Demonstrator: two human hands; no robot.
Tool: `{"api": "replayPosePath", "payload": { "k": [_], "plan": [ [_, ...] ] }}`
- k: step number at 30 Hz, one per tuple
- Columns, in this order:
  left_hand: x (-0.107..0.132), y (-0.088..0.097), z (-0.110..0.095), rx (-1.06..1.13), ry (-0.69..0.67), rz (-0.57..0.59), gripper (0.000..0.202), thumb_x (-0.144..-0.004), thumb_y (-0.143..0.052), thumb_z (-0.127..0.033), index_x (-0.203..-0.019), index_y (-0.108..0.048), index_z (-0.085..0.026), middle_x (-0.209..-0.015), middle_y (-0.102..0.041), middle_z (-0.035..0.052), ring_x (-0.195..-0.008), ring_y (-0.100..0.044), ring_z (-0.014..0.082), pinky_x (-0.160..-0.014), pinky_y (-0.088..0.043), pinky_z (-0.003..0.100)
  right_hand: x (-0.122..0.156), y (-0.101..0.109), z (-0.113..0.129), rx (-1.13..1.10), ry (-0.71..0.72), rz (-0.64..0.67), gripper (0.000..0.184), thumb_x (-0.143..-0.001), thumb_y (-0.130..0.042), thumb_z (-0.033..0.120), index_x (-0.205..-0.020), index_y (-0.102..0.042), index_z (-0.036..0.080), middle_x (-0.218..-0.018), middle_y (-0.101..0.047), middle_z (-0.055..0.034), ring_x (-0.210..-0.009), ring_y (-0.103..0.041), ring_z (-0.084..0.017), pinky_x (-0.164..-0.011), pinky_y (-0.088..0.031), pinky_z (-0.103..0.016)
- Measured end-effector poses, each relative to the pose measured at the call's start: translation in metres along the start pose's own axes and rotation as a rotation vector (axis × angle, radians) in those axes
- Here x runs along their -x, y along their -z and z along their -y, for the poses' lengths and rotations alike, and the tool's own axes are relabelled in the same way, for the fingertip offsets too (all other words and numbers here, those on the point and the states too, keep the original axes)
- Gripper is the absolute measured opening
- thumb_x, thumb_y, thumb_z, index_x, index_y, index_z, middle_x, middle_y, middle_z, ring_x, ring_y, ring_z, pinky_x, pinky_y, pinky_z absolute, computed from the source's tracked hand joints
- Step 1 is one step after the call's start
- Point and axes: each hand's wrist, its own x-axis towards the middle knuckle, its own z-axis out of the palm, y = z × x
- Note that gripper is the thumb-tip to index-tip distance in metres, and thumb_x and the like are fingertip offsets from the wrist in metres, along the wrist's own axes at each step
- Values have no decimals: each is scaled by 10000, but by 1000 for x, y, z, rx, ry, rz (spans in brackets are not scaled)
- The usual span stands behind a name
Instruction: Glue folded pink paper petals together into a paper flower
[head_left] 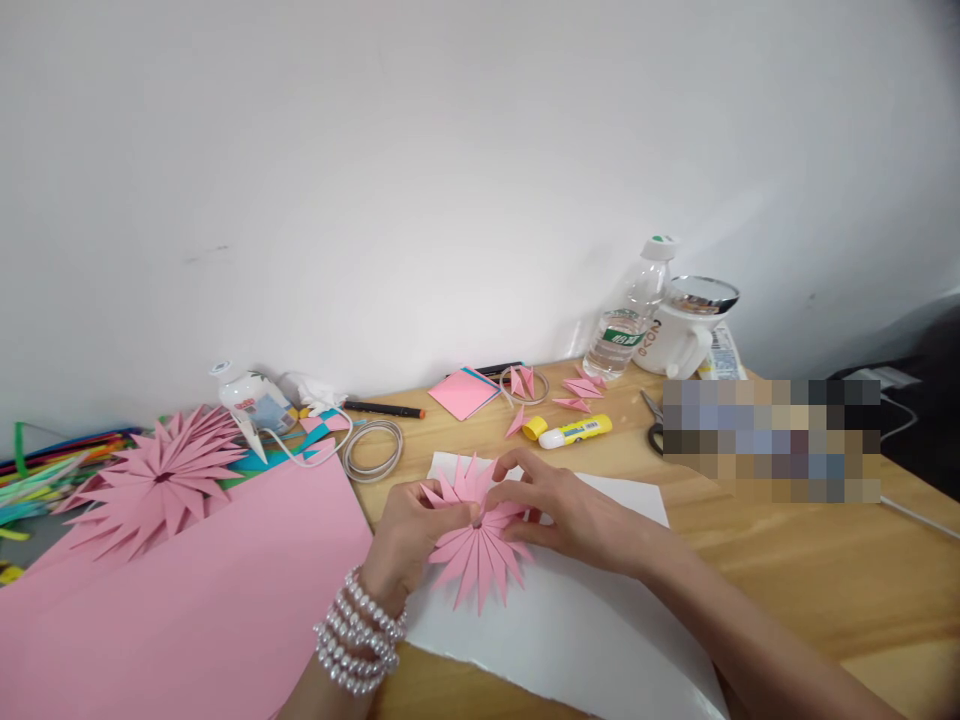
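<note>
My left hand [411, 530] grips a pink folded-paper flower [480, 570] by its left side, thumb lying near the centre hole. On the flower's upper right, my right hand [555, 505] has its fingers curved over the petals, thumb and fingertips touching the paper. The flower is held just over a white sheet [585, 610], and its pointed petals fan out all round. Behind it lie a yellow glue stick [581, 432] and its yellow cap [534, 428]. Several small folded pink pieces [574, 404] are scattered close by.
Large pink sheets [225, 600] cover the left, with another pink paper flower [159, 475] on them. A coiled cable [373, 450], a black marker [386, 409], pink paper squares [463, 391], a water bottle [630, 315], a white mug [673, 340] and scissors [655, 425] line the back.
</note>
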Motion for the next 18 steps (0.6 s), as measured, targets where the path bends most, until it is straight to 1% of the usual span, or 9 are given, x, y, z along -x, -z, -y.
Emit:
{"api": "replayPosePath", "payload": {
  "k": [3,7,10,15,18],
  "plan": [
    [0,0,-1,-21,1,13,221,-481,-791,-262,-525,-650,-98,-397,-495,-36,-345,-293,20,-374,-169,195,0,0,0,50,3,11,225,-850,-516,243,-1059,-564,309,-1101,-431,-33,-650,-538,-70,-642,-467,-249],
    [0,-2,-2,-16,-1,21,237,-457,-796,-271,-517,-646,-98,-435,-538,-10,-368,-336,37,-382,-176,201,-1,-2,0,91,-11,-2,195,-843,-526,245,-1028,-566,289,-1112,-423,-34,-602,-516,-52,-620,-452,-235],
    [1,-3,-2,-16,-14,15,247,-440,-800,-275,-506,-640,-98,-427,-526,-16,-368,-328,36,-389,-181,204,-2,-3,1,87,-28,-10,172,-841,-528,235,-1001,-572,277,-1111,-417,-34,-568,-491,-41,-599,-440,-231],
    [1,-2,-1,-63,-5,2,278,-430,-804,-297,-522,-644,-89,-417,-501,-23,-374,-305,35,-394,-170,205,-1,-3,4,16,-38,-15,199,-831,-531,189,-986,-581,305,-1089,-417,-18,-591,-510,-49,-606,-433,-232],
    [0,-1,0,-77,-14,5,281,-433,-806,-298,-526,-647,-87,-428,-510,-13,-381,-319,40,-397,-171,203,0,-4,4,7,-32,-28,204,-825,-523,163,-975,-580,290,-1097,-420,-27,-629,-531,-69,-602,-435,-236]
  ]
}}
